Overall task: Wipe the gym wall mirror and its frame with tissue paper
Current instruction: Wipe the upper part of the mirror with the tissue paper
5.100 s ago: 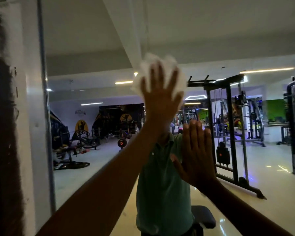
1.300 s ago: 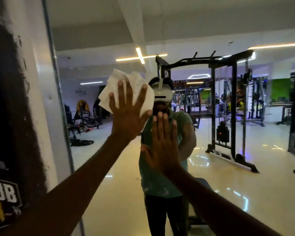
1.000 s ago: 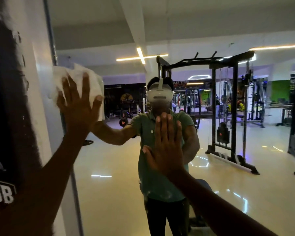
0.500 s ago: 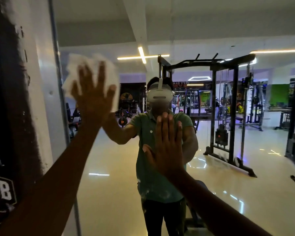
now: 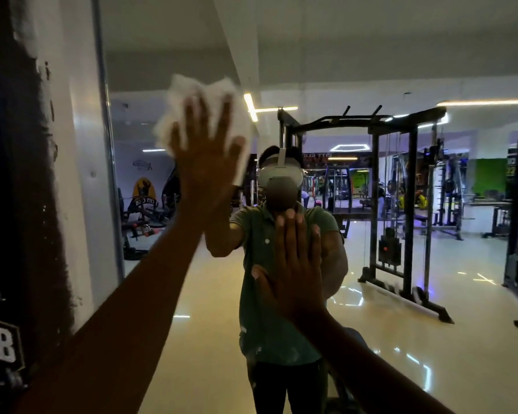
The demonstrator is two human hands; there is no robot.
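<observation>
Mirror (image 5: 371, 339) lies flat under both palms; left hand (image 5: 205, 162), fingers spread, presses tissue paper (image 5: 192, 88) just right of the upright frame (image 5: 106, 144); right hand (image 5: 293, 273) braces, released.

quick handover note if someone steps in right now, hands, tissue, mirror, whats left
Left hand: fingers spread flat, pressing the tissue paper on the wall mirror, upper left, just right of the metal frame edge.
Right hand: flat on the glass lower down, holding nothing.
Done: cannot tell from the glass which parts are wiped.
Left: judging by position, the lower and right glass, and the frame.
</observation>
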